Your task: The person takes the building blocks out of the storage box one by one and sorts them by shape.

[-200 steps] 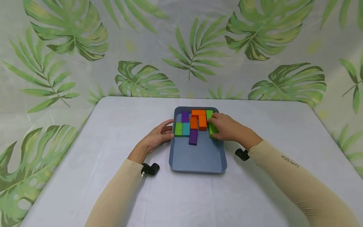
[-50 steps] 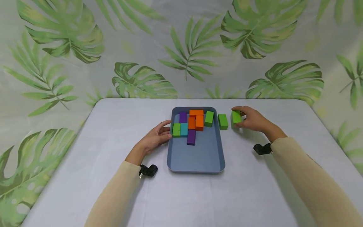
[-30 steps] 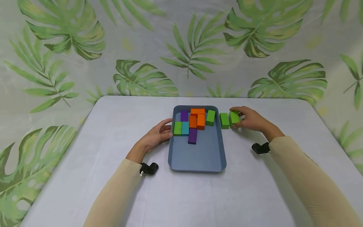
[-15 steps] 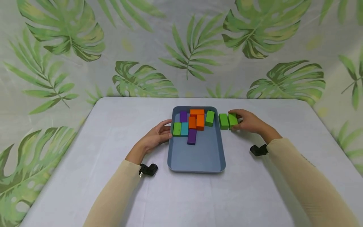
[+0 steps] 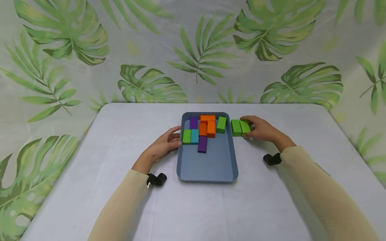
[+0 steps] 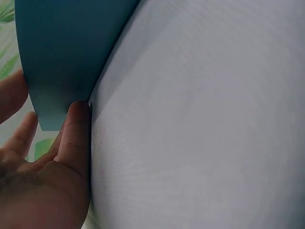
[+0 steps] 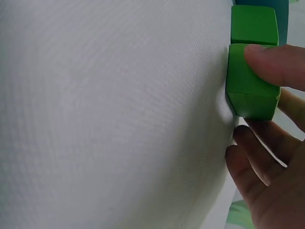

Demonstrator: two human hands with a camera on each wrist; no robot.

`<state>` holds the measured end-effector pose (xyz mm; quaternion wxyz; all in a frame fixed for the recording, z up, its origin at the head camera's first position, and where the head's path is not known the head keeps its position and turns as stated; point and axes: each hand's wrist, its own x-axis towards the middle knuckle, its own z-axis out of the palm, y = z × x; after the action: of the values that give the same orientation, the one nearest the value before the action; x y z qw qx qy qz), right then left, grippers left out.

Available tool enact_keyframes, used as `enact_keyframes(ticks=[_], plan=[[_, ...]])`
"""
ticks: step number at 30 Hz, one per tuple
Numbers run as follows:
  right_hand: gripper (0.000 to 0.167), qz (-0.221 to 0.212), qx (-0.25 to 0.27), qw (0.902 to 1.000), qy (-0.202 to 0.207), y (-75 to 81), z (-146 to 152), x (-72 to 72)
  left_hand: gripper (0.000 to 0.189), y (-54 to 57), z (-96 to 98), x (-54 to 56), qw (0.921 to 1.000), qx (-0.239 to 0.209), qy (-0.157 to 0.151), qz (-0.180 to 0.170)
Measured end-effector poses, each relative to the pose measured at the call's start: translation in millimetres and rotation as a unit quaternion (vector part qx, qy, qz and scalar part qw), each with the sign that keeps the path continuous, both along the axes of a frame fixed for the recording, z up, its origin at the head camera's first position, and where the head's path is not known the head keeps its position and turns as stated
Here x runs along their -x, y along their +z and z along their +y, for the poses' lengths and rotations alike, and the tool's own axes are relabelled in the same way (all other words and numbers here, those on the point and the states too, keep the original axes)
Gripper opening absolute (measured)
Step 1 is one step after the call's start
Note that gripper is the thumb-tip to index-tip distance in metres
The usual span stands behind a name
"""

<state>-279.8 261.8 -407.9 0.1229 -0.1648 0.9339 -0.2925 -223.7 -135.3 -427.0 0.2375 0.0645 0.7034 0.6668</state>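
My right hand (image 5: 261, 129) pinches a green block (image 5: 245, 128) between thumb and forefinger on the table, right of the tray. That block stands against a second green block (image 5: 236, 128), close by the tray's right wall. In the right wrist view the thumb lies on the held green block (image 7: 252, 83), and the other fingers are spread behind it. My left hand (image 5: 163, 145) rests its fingertips on the outer left side of the grey-blue tray (image 5: 208, 169). The left wrist view shows fairly straight fingers (image 6: 76, 133) against the tray wall (image 6: 62, 71).
Inside the tray's far half lie a slightly tilted green block (image 5: 221, 125), several orange blocks (image 5: 208, 118), two purple blocks (image 5: 202, 144), a teal block (image 5: 194, 137) and another green block (image 5: 186, 137). A white cloth (image 5: 120, 134) covers the table; a leaf-patterned curtain hangs behind.
Earlier my right hand was at green blocks inside the tray; two green blocks then stood outside, apart. The held one has since slid left against the other. My left hand stays put.
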Motion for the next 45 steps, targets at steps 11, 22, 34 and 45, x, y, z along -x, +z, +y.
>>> enact_keyframes(ticks=[11, 22, 34, 45], plan=[[0.074, 0.006, 0.000, 0.9999, 0.016, -0.7, -0.4, 3.4, 0.072, 1.2, -0.1, 2.3, 1.0000, 0.005, 0.003, 0.000], [0.077, -0.013, -0.004, 0.9994, 0.031, 20.3, -4.6, -0.1, 0.072, -1.0, -2.4, 0.6, 1.0000, -0.001, 0.001, 0.001], [0.065, 0.019, 0.005, 0.9994, 0.030, 41.7, -11.0, -2.0, 0.072, -3.8, -1.3, -0.4, 0.9999, 0.010, -0.003, 0.007], [0.057, 0.092, 0.027, 0.9925, 0.075, 56.8, -36.9, -15.2, 0.072, -0.6, 0.7, 0.0, 1.0000, 0.003, 0.004, -0.005]])
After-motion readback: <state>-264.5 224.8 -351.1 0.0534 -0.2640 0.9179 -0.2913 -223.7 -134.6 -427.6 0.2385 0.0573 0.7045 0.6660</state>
